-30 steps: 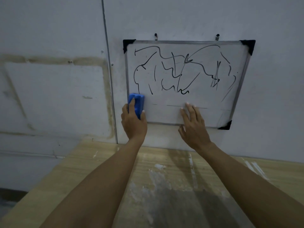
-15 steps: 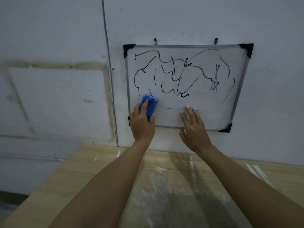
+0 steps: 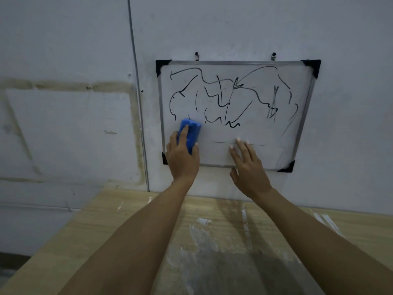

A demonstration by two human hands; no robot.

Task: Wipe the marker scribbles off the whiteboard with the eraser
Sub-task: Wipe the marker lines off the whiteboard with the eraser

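While the right hand [image 3: 248,167] lies flat, fingers spread, at the whiteboard's [image 3: 255,133] six o'clock, the left hand [image 3: 182,158] clasps the blue eraser [image 3: 191,130] at eight o'clock under the scribbles [image 3: 229,96]

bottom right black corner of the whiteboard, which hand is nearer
Right. The right hand lies flat just left of that corner; the left hand, holding the eraser, is farther left.

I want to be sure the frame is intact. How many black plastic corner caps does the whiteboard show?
4: top-left black plastic corner cap, top-right, bottom-right, and bottom-left, partly hidden behind the left hand.
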